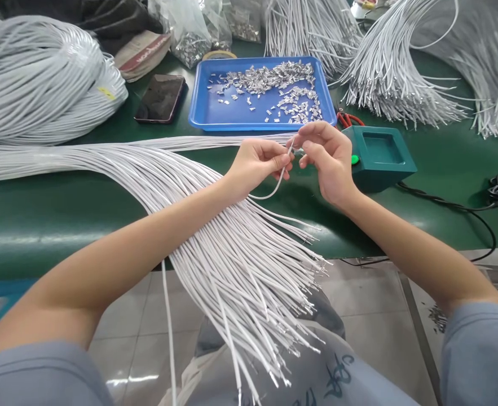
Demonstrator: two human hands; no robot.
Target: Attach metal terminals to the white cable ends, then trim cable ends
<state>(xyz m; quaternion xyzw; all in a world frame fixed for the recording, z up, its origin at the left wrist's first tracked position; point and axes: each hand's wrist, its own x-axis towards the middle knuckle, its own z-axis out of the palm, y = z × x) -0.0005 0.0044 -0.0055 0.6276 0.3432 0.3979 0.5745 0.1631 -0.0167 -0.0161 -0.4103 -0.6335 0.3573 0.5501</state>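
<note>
My left hand point(260, 163) pinches a white wire point(281, 179) close to its end, and the wire loops down below the fingers. Close beside it, my right hand point(327, 160) has its fingers curled and its thumb bent toward the index finger, at the wire's tip. A small pale greenish piece shows by the right fingertips, too small to name. Under my left forearm a thick bundle of white wires point(232, 248) fans out over the table edge and my lap, with bare metal ends. Just beyond my hands is a blue tray point(227, 119) of small silvery metal terminals point(269, 76).
Right of my hand stands a green box-shaped device point(384, 155) with a green button, and red-handled pliers point(350, 118) behind it. A phone point(161, 98) and a coiled wire bundle point(41, 79) lie left. More wire bundles point(401, 73) are at back right; a black cable point(443, 200) runs right.
</note>
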